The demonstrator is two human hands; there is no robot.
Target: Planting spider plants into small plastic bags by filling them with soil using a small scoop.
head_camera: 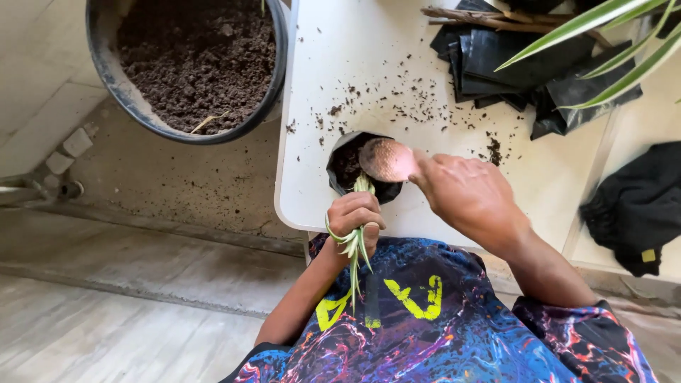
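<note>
Clutching a seedling [357, 237] in the fisted left hand [355, 216], right hand [464, 195] gripping a spoon [386, 159] over the black bag [355, 167]

Bright daylight, soft shadows (spoon blurred), wide-angle edge bending.

Home potting corner: soil tub [195, 64]

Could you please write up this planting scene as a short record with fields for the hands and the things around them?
left hand: closed on a small green seedling, its base in the bag
right hand: holds a soil-dusted scoop over the bag
small black grow bag: open, on the white table, partly filled with soil
large black tub: of soil, left of the table
folded black bags: at the table's far side
loose soil crumbs: scattered on the table
</note>
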